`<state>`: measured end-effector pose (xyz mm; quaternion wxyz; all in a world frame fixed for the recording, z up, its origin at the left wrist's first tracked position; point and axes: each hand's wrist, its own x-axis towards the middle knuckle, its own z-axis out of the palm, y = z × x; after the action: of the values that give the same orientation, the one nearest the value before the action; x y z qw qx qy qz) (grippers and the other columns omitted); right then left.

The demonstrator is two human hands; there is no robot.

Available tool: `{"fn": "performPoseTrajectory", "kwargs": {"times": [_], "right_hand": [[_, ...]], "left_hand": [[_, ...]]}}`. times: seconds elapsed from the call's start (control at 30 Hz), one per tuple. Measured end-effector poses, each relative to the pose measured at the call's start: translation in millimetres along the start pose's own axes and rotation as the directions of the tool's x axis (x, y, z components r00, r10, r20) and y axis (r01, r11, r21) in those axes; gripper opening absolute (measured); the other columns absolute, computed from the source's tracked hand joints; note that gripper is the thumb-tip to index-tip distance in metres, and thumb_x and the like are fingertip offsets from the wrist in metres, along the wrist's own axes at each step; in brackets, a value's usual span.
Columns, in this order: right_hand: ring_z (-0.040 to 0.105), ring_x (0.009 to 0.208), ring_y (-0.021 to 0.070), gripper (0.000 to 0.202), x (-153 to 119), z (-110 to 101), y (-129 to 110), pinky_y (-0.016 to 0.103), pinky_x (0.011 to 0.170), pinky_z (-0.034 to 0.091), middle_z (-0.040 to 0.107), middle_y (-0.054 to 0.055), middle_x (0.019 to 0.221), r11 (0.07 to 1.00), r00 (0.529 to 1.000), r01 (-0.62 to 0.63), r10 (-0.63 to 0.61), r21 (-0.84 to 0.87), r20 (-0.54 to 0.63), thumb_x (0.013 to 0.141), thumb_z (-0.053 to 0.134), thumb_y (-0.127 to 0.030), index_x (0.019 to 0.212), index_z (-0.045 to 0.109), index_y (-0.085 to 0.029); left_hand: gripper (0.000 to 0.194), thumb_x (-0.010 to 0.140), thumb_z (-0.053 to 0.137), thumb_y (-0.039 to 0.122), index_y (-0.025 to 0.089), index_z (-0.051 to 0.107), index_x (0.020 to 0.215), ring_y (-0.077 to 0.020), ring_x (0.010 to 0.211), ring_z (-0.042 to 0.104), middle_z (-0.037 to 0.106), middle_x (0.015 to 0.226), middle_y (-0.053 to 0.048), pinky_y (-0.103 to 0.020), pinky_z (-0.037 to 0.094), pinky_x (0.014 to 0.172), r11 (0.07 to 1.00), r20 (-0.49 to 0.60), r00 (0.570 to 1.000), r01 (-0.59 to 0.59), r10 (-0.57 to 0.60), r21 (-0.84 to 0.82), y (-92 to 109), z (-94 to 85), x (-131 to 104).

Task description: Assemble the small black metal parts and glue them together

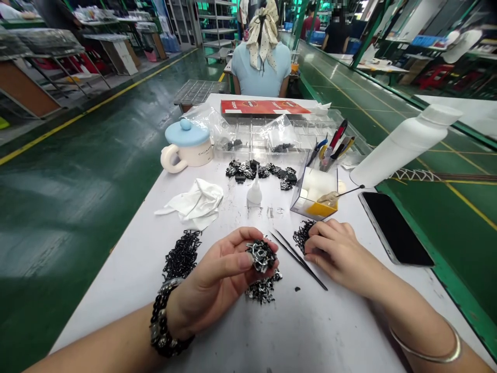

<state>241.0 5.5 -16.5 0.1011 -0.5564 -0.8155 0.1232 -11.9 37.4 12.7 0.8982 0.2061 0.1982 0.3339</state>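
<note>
My left hand (229, 277) is closed around a small black-and-silver part (262, 255), held up above the table between thumb and fingers. Under that hand lies a heap of tiny silver-and-black pieces (264, 289). At a pile of small black pieces (303, 235) my right hand (336, 251) has its fingertips pressed down and together; whatever is between them is hidden. Black tweezers (298, 260) lie on the table between the two hands. To the left of my left hand is a bigger pile of curved black pieces (182, 254).
Behind the hands stand a small white nozzle bottle (254, 194), a row of black-and-silver parts (264, 171) and a clear box (316, 202) with tools. A lidded mug (190, 150), white cloth (198, 202), white bottle (404, 145) and phone (396, 228) surround them. A person (261, 62) sits ahead.
</note>
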Motion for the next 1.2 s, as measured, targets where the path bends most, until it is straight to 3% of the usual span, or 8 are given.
{"fn": "performPoseTrajectory", "kwargs": {"times": [0.2,0.43,0.63,0.77,0.9,1.0,1.1,1.2], "right_hand": [[0.04,0.079,0.0187,0.016,2,1,-3,0.036,0.071,0.026,0.054,0.003,0.083,0.999,1.0,0.0,0.001,-0.046,0.017,0.09,0.044,-0.015,0.077,0.054,-0.019],[0.039,0.08,0.0188,0.009,3,3,-5,0.035,0.071,0.025,0.053,0.003,0.087,0.998,1.0,-0.003,0.003,-0.065,0.0,0.089,0.048,-0.022,0.083,0.054,-0.019],[0.038,0.079,0.0206,0.018,4,7,-7,0.037,0.07,0.023,0.052,0.006,0.083,0.996,0.999,-0.03,0.028,-0.084,-0.025,0.09,0.041,-0.019,0.078,0.054,-0.018],[0.036,0.078,0.0214,0.018,2,7,-6,0.038,0.069,0.021,0.051,0.007,0.081,0.998,0.997,-0.058,0.057,-0.011,-0.043,0.089,0.039,-0.018,0.077,0.053,-0.017],[0.037,0.079,0.0203,0.014,-1,-1,-2,0.038,0.072,0.023,0.05,0.005,0.083,0.982,0.996,-0.053,0.066,0.184,-0.062,0.09,0.042,-0.021,0.079,0.051,-0.019],[0.038,0.081,0.0186,0.015,0,-6,-1,0.037,0.076,0.027,0.046,0.003,0.084,0.884,0.988,-0.037,0.101,0.466,-0.115,0.093,0.042,-0.026,0.079,0.048,-0.021],[0.038,0.079,0.0167,0.02,4,-2,-10,0.033,0.072,0.031,0.039,0.001,0.082,0.668,0.974,-0.03,0.188,0.743,-0.129,0.095,0.038,-0.035,0.08,0.044,-0.022],[0.038,0.076,0.0155,0.023,9,7,-28,0.03,0.067,0.034,0.037,0.001,0.08,0.441,0.974,-0.083,0.224,0.894,-0.02,0.096,0.036,-0.04,0.083,0.043,-0.023]], "left_hand": [[0.024,0.073,0.073,0.013,0.015,0.064,0.095,-0.0151,0.08,0.07,0.071,0.093,-0.005,-0.023,0.056,0.079,1.0,-0.014,1.0,-0.004,0.004,0.005,-1,-1.8,0],[0.024,0.072,0.073,0.014,0.015,0.064,0.095,-0.0154,0.08,0.069,0.071,0.093,-0.005,-0.024,0.056,0.079,1.0,-0.026,1.0,-0.012,0.012,0.015,-1,-0.3,0],[0.024,0.072,0.074,0.014,0.015,0.065,0.094,-0.0153,0.08,0.069,0.071,0.093,-0.004,-0.023,0.056,0.079,1.0,-0.022,1.0,-0.015,0.015,0.021,-2,-2.2,0],[0.025,0.072,0.074,0.015,0.015,0.064,0.095,-0.0152,0.08,0.069,0.071,0.094,-0.005,-0.023,0.055,0.078,1.0,-0.019,1.0,-0.009,0.009,0.025,-1,-2.5,1],[0.025,0.072,0.074,0.016,0.015,0.062,0.094,-0.0166,0.083,0.068,0.07,0.093,-0.005,-0.025,0.054,0.08,0.999,-0.039,0.999,-0.011,0.013,0.045,0,-2.8,1],[0.027,0.071,0.074,0.018,0.015,0.06,0.095,-0.0179,0.087,0.066,0.068,0.093,-0.006,-0.029,0.052,0.083,0.996,-0.052,0.999,-0.01,0.015,0.085,-2,-3.4,3],[0.03,0.071,0.075,0.02,0.014,0.059,0.095,-0.0187,0.09,0.064,0.068,0.095,-0.008,-0.032,0.049,0.088,0.993,-0.054,0.999,0.011,-0.005,0.114,-6,-3.6,5],[0.032,0.069,0.075,0.019,0.014,0.058,0.095,-0.0202,0.094,0.062,0.068,0.096,-0.009,-0.035,0.047,0.09,0.994,-0.026,0.999,0.045,-0.043,0.098,-12,-3.0,6]]}}
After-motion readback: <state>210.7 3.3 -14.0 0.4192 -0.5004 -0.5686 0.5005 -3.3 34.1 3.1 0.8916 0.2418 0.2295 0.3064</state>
